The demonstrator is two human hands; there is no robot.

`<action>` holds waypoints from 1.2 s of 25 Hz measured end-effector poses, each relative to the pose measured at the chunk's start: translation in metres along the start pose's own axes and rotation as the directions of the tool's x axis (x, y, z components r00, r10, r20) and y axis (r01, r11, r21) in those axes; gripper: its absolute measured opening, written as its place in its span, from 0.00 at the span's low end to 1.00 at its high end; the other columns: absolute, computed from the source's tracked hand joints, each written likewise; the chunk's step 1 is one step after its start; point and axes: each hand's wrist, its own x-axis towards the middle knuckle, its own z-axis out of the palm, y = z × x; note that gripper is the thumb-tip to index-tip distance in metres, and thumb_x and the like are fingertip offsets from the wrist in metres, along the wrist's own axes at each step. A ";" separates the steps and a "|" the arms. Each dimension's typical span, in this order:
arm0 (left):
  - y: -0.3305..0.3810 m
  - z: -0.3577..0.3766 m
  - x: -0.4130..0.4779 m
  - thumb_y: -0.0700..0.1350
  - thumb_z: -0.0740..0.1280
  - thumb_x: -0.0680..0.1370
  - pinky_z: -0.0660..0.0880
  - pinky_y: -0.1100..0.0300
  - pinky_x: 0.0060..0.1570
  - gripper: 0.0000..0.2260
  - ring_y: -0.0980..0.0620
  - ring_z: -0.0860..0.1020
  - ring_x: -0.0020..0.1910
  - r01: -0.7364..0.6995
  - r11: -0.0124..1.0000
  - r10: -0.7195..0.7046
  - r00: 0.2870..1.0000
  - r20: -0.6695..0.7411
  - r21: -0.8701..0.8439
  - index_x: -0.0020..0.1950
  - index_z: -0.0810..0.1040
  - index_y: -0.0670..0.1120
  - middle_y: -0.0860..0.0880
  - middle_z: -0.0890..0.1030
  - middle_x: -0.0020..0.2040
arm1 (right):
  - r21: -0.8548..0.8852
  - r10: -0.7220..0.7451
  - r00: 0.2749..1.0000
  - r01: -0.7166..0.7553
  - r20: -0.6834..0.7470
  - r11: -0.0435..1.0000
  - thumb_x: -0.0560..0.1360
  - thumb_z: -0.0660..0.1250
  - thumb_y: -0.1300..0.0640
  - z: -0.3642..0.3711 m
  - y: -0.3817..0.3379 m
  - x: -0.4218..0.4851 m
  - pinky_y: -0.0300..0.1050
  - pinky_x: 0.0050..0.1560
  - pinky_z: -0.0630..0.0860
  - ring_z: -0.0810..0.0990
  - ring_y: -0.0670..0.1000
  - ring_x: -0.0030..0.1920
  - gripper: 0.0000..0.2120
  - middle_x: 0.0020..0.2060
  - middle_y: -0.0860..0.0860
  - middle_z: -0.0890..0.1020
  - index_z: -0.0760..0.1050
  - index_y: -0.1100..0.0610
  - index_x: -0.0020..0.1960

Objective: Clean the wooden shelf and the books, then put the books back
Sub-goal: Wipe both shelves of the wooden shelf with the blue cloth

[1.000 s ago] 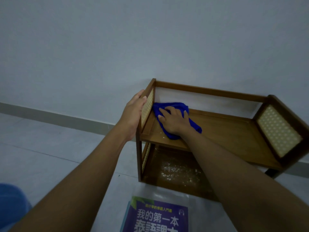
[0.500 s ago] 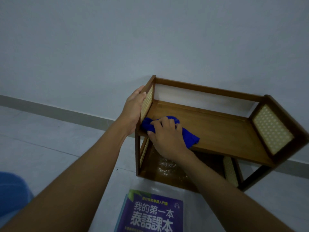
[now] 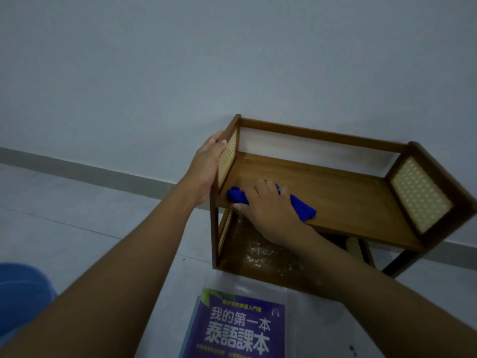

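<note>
A small two-tier wooden shelf (image 3: 343,200) with cane side panels stands on the floor against the wall. My left hand (image 3: 207,165) grips its left side panel from outside. My right hand (image 3: 267,209) presses a blue cloth (image 3: 303,209) flat on the front left of the upper board, thumb over the front edge. White dust specks lie on the lower board (image 3: 260,254). A purple book (image 3: 237,329) lies flat on the floor in front of the shelf, its lower part out of frame.
A pale wall (image 3: 232,60) with a grey skirting strip (image 3: 77,167) runs behind the shelf. Grey tiled floor (image 3: 64,228) spreads to the left. Blue fabric (image 3: 20,293) shows at the bottom left corner.
My right hand has slid the cloth from the back left corner toward the front edge of the upper board, then slightly rightward. My left hand has kept its hold on the side panel.
</note>
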 end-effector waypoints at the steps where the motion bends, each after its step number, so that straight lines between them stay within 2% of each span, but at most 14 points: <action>1: 0.001 0.000 0.000 0.47 0.55 0.82 0.73 0.48 0.63 0.18 0.50 0.76 0.60 0.001 1.000 -0.001 1.000 0.009 -0.006 0.73 0.66 0.52 0.46 0.75 0.65 | -0.003 0.014 1.000 -0.014 0.012 1.000 0.81 0.49 0.41 -0.002 0.007 -0.005 0.54 0.60 0.64 0.67 0.53 0.59 0.20 0.59 0.52 0.70 0.66 0.52 0.65; 8: 0.000 -0.001 0.001 0.49 0.55 0.83 0.75 0.48 0.59 0.18 0.49 0.76 0.60 0.015 1.000 -0.015 1.000 0.017 -0.007 0.73 0.65 0.54 0.45 0.74 0.65 | -0.022 0.107 0.994 -0.108 -0.033 0.994 0.81 0.48 0.41 0.006 0.013 -0.020 0.54 0.60 0.63 0.67 0.53 0.58 0.21 0.58 0.51 0.70 0.66 0.52 0.65; 14: -0.008 -0.004 0.007 0.50 0.56 0.82 0.65 0.45 0.69 0.18 0.46 0.69 0.69 0.000 0.999 -0.001 1.000 0.010 0.041 0.72 0.66 0.57 0.46 0.70 0.71 | 0.074 0.005 0.996 0.001 -0.086 0.997 0.80 0.56 0.46 0.014 -0.014 0.003 0.54 0.62 0.63 0.68 0.52 0.62 0.19 0.61 0.50 0.71 0.67 0.52 0.68; 18: -0.007 -0.004 0.007 0.50 0.56 0.82 0.67 0.45 0.68 0.18 0.47 0.70 0.68 0.003 1.000 -0.003 1.000 0.010 0.024 0.72 0.66 0.56 0.47 0.71 0.70 | 0.172 -0.116 0.985 0.137 -0.125 0.975 0.79 0.63 0.52 0.013 -0.002 -0.006 0.49 0.63 0.64 0.71 0.51 0.63 0.17 0.62 0.48 0.75 0.72 0.51 0.67; 20: -0.006 -0.003 0.006 0.49 0.57 0.82 0.68 0.46 0.67 0.18 0.47 0.72 0.66 0.012 1.000 -0.012 1.000 0.013 0.009 0.73 0.66 0.55 0.46 0.72 0.69 | 0.244 -0.163 0.983 0.179 -0.085 0.953 0.80 0.61 0.51 0.006 0.008 -0.007 0.45 0.64 0.61 0.69 0.47 0.65 0.17 0.65 0.45 0.74 0.71 0.49 0.68; 22: -0.005 -0.003 0.005 0.49 0.57 0.82 0.69 0.45 0.67 0.18 0.47 0.72 0.66 0.026 1.000 -0.026 1.000 0.010 0.001 0.73 0.66 0.55 0.46 0.72 0.69 | 0.314 -0.151 0.988 0.154 -0.034 0.937 0.81 0.56 0.48 0.001 0.013 0.003 0.44 0.66 0.60 0.68 0.44 0.65 0.16 0.65 0.44 0.73 0.70 0.49 0.68; 25: -0.006 -0.004 0.006 0.50 0.56 0.82 0.66 0.44 0.69 0.19 0.46 0.68 0.70 0.023 1.000 -0.023 1.000 0.019 0.008 0.73 0.65 0.56 0.47 0.69 0.72 | 0.382 -0.081 0.997 0.073 0.004 0.921 0.82 0.53 0.48 0.002 0.019 0.028 0.48 0.66 0.65 0.70 0.46 0.63 0.17 0.64 0.48 0.74 0.70 0.52 0.66; 30: -0.005 -0.003 0.004 0.49 0.56 0.82 0.69 0.46 0.66 0.19 0.47 0.70 0.67 0.026 1.000 -0.025 0.999 0.036 -0.014 0.73 0.64 0.56 0.47 0.69 0.71 | 0.283 0.044 0.999 -0.051 0.031 0.958 0.82 0.51 0.47 0.017 0.035 0.069 0.53 0.65 0.67 0.70 0.52 0.64 0.19 0.65 0.51 0.72 0.69 0.54 0.67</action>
